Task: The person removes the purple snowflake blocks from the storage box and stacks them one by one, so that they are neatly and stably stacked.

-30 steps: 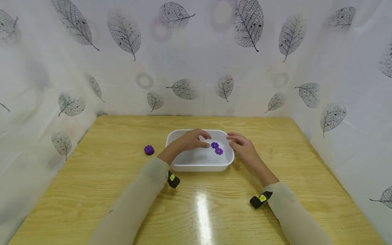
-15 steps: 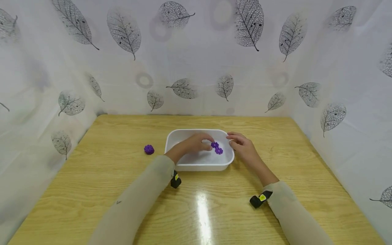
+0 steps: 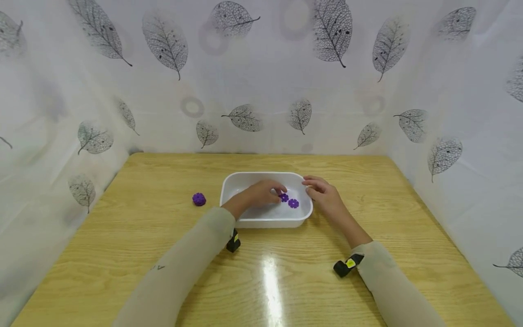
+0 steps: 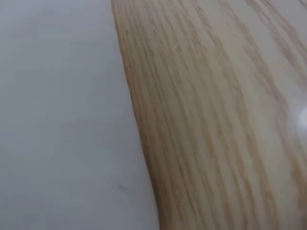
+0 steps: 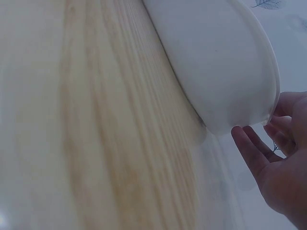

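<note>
My left hand point(image 3: 261, 192) reaches into a white plastic tray point(image 3: 269, 223) in the head view. Its thumb and index finger pinch a purple snowflake building disc point(image 3: 284, 197), whose left side they partly hide. A second purple snowflake disc point(image 3: 293, 203) lies on the tray floor, just right of it. At the tray's right end, my right hand point(image 3: 327, 197) holds the rim. From the right wrist view, fingers point(image 5: 252, 148) of that hand meet the outside of the tray wall point(image 5: 225, 57), and others reach over the rim. The left wrist view shows no hand.
A small pile of purple snowflake discs point(image 3: 199, 199) sits on the wooden table point(image 3: 163, 236), left of the tray. Leaf-printed white curtains point(image 3: 261, 77) surround the table at the back and sides. Dark wrist cameras point(image 3: 347, 265) are strapped to both sleeves.
My left hand has moved right and lower into the tray and now pinches the left disc. That disc has shifted slightly left, apart from the other. My right hand stays on the rim.
</note>
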### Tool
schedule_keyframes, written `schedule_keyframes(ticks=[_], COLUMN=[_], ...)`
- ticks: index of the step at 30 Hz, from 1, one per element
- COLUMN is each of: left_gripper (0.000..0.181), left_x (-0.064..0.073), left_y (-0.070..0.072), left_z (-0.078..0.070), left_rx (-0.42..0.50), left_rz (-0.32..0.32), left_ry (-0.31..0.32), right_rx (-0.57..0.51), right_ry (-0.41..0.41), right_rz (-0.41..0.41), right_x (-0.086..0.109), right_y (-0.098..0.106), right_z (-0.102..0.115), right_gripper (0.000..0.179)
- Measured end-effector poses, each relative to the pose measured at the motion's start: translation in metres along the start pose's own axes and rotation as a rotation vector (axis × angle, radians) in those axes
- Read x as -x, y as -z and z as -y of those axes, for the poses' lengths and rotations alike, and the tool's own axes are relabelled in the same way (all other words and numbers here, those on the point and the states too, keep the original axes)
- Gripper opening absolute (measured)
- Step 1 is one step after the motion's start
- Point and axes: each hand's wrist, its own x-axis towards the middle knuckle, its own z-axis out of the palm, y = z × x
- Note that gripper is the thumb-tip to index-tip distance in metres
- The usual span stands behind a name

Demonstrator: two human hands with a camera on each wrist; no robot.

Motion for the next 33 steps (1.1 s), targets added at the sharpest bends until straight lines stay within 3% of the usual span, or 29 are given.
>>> schedule_keyframes(ticks=[9,23,33], left_gripper=[0.041,0.032,0.032], left_x=[-0.0027,-0.0011,0.0034], left_y=[-0.0029,-0.0035,-0.0007], left_z=[-0.0015,-0.002,-0.0034], left_rx=[-0.079,-0.056,-0.044], left_rz=[-0.011,-0.037,-0.002], left_ry=[0.001,-0.009,0.018], right_rx=[0.005,0.017,0.024], right_ry=[0.027,0.058,0.041], right_rz=[0.003,0.006,0.035], right_x=[0.0021,0.0016,-0.0004], right_y=[0.0027,0.0017,0.0003], right_z=[0.0008,0.0018,0.0019], right_gripper=[0.033,0.034,0.035])
